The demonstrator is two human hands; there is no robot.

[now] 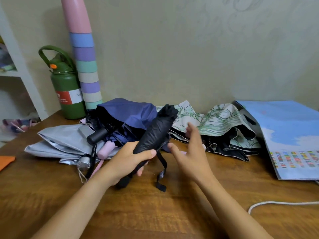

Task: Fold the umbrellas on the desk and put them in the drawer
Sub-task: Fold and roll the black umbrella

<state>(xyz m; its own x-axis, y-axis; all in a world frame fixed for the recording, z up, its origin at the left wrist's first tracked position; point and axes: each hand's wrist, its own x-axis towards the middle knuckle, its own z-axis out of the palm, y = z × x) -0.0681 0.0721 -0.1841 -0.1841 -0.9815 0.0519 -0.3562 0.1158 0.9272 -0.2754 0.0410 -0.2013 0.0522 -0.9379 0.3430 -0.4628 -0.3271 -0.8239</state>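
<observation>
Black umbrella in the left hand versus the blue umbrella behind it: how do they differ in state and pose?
The black umbrella is rolled into a tight bundle; the blue umbrella has its cloth loose and spread. The black one is lifted off the desk, tilted, gripped by the left hand, while the blue one lies on the desk among other umbrellas, untouched. The black one's strap hangs undone. Both have dark handles. The right hand is open beside the black umbrella.
</observation>
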